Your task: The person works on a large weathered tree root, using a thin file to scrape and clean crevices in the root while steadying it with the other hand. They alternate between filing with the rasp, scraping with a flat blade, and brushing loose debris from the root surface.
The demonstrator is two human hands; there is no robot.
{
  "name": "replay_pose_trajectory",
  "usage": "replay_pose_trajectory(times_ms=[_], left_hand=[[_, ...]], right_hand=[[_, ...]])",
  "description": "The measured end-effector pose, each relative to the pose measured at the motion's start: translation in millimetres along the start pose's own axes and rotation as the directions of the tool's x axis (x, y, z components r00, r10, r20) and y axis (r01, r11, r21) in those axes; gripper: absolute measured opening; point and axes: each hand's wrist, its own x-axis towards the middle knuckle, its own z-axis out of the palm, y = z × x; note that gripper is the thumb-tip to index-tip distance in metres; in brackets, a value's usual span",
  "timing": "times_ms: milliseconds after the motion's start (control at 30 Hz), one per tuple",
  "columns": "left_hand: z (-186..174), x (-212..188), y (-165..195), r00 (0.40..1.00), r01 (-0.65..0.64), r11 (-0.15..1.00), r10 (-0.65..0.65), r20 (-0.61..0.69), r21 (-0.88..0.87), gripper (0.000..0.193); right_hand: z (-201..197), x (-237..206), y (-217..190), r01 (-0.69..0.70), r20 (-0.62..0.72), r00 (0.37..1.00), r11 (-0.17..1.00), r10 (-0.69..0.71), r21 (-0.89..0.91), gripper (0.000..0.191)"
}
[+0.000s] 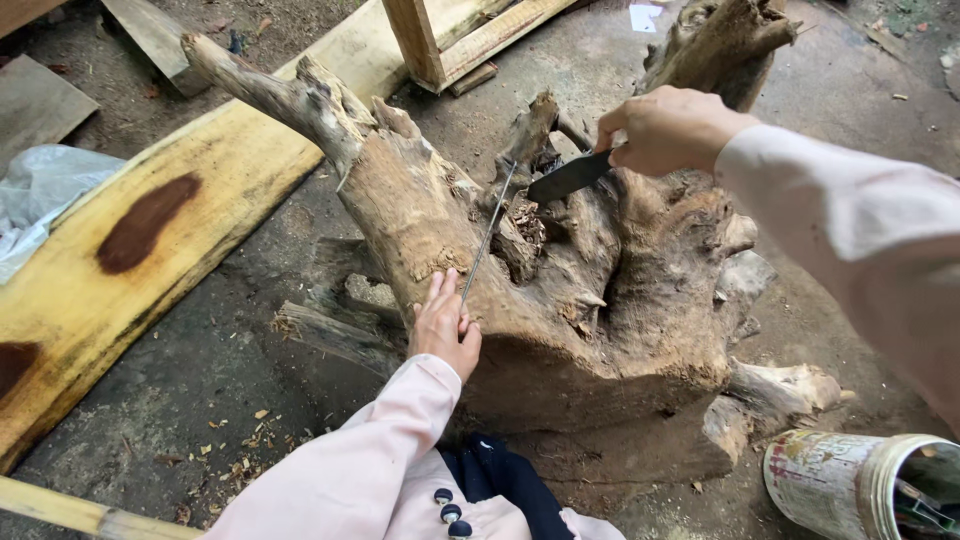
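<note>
While your right hand (668,128) grips the dark blade (568,177) closed-fisted, your left hand (445,325) fingers pinch a thin metal rod (488,238) against the stump (560,290). A slip of the blade off the knotty wood could likely strike the rod or your left hand.

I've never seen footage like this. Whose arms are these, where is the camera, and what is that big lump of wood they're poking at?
There is no machine here: these are a person's two bare hands, filmed by one camera worn on that person's head and looking down. So the arms in pale pink sleeves reach in from the bottom and right of the picture.

The big lump is a gnarled tree stump lying on a dirty concrete floor. The right hand grips a dark blade, its tip aimed at a hollow in the stump. The left hand rests on the wood and holds a thin metal rod that points up towards the same hollow.

Around it lie a yellowish plank with dark patches, a plastic sheet, wood chips, and a paint-stained bucket at lower right.
</note>
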Motion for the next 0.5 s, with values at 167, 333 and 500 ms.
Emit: replay_pose_trajectory(times_ms=[167, 333, 500], left_hand=[[-9, 2, 2, 1.0, -0.002, 1.0, 0.002, 0.014, -0.017, 0.023], [-12, 5, 13, 1.0, 0.017, 1.0, -0.017, 0.011, 0.012, 0.022], [-15, 6, 17, 0.999, -0.003, 0.999, 0.002, 0.038, 0.034, 0.024]], right_hand=[[-14, 13, 23, 0.086, 0.015, 0.996, 0.987, -0.089, 0.134, 0.034], [-21, 14, 38, 0.137, -0.086, 0.988, 0.982, -0.126, 0.127, 0.033], [12, -20, 54, -0.277, 0.347, 0.933, 0.804, 0.095, 0.526, 0.025]])
